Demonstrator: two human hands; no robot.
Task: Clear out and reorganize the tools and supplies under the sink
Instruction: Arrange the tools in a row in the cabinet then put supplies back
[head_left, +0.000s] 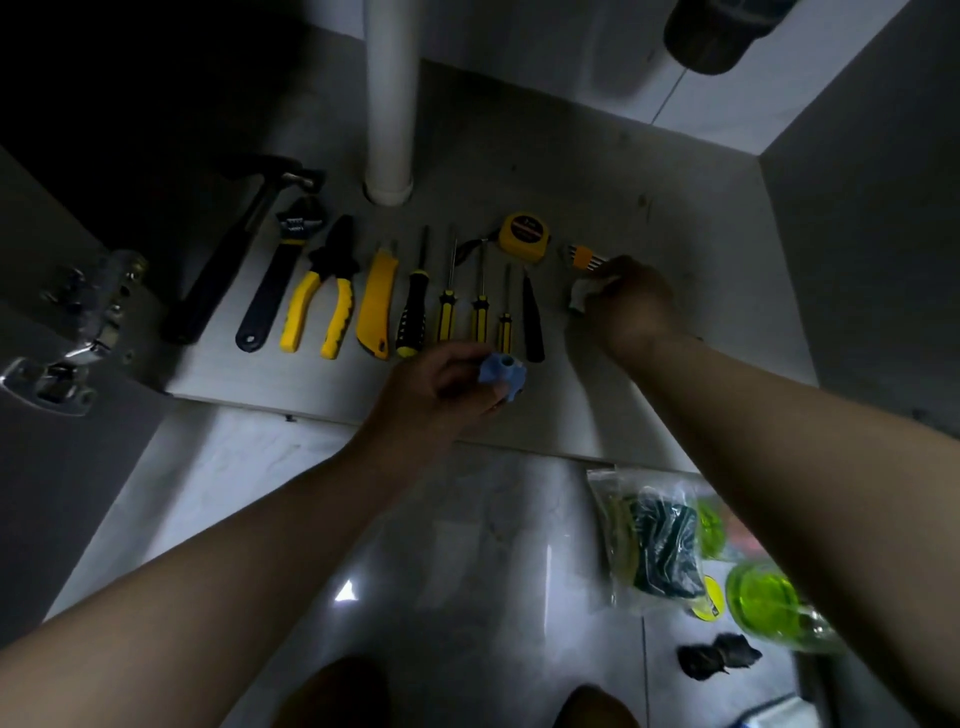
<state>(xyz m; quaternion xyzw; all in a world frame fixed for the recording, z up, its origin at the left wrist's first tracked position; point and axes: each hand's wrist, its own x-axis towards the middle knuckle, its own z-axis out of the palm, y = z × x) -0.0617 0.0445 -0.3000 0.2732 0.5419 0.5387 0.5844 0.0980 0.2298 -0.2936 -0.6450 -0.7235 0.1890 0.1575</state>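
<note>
Left hand: fingers and thumb curled round a blue plastic part, firm hold. The part sticks out past the fingertips on the right side of the hand. It hangs over the front edge of the cabinet floor, just in front of the screwdriver handles.

Right hand: fingers bent down, pinching a small white object at the fingertips. Cannot tell what the object is. It sits low on the cabinet floor, just in front of a set of hex keys in an orange holder; whether they touch is unclear.

Row on the cabinet floor, left of the right hand, going leftward:
- black pointed tool
- three yellow-handled screwdrivers
- black-handled screwdriver
- yellow utility knife
- pliers
- adjustable wrench
- hammer

All lie side by side, handles toward the front.

Tape measure lies behind the screwdrivers, near the hex keys. White pipe stands upright behind the row. Door hinge at far left.

On the tile floor, below the right forearm: a clear bag with dark contents, beside bright green items.
</note>
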